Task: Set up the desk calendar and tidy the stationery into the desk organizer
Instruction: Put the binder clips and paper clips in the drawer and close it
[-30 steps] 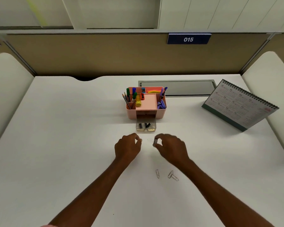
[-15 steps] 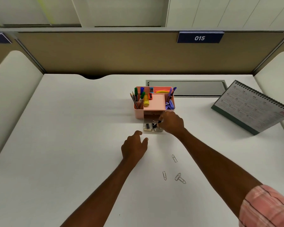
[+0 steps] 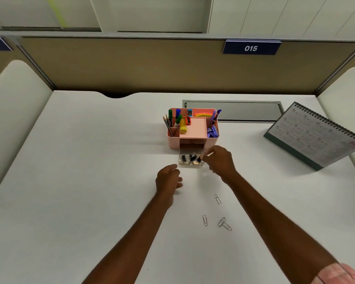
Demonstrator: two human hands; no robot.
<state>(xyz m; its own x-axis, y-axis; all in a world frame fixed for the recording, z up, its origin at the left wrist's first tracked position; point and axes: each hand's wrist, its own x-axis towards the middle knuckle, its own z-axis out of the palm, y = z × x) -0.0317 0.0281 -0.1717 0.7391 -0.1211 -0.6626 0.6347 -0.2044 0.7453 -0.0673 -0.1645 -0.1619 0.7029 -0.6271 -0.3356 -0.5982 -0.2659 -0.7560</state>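
Note:
The pink desk organizer (image 3: 173,142) stands mid-desk with pens, pencils, a yellow highlighter and purple clips in its compartments. Its clear drawer (image 3: 191,163) is pulled out in front, holding several black binder clips (image 3: 191,157). My right hand (image 3: 220,159) hovers at the drawer's right edge, fingers apart, nothing visible in them. Lower on the desk, just left of the drawer, my left hand (image 3: 168,178) rests loosely curled and holds nothing. Several silver paper clips (image 3: 217,198) lie loose on the desk nearer me. At the right the desk calendar (image 3: 315,135) stands upright.
A grey cable hatch (image 3: 233,110) is set into the desk behind the organizer. A tan partition (image 3: 131,64) with a "015" sign closes the back. White rounded dividers (image 3: 13,95) flank both sides of the desk.
My right hand went from in front of me, pinching a binder clip, up to the drawer and the clip is no longer in it. My left hand opened and shifted slightly.

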